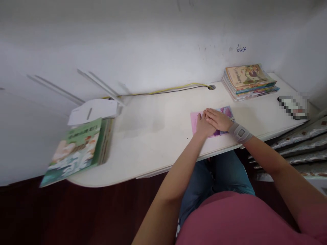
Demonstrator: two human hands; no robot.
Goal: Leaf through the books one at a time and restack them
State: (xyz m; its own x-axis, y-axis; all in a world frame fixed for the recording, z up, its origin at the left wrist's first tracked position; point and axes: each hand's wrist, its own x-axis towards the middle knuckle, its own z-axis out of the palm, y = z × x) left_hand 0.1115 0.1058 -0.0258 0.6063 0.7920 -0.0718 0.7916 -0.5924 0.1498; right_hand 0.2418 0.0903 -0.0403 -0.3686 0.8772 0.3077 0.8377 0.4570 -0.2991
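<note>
Maroon shirt (237, 221), left hand (205, 125) and right hand (217, 119) open, flat on pink booklet (195, 122)

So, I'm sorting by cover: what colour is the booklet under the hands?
The booklet is pink, with a purple-and-pink picture at its far end; head view.

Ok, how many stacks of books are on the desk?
2: the green-covered stack at the desk's left end, and the stack at the back right.
</note>
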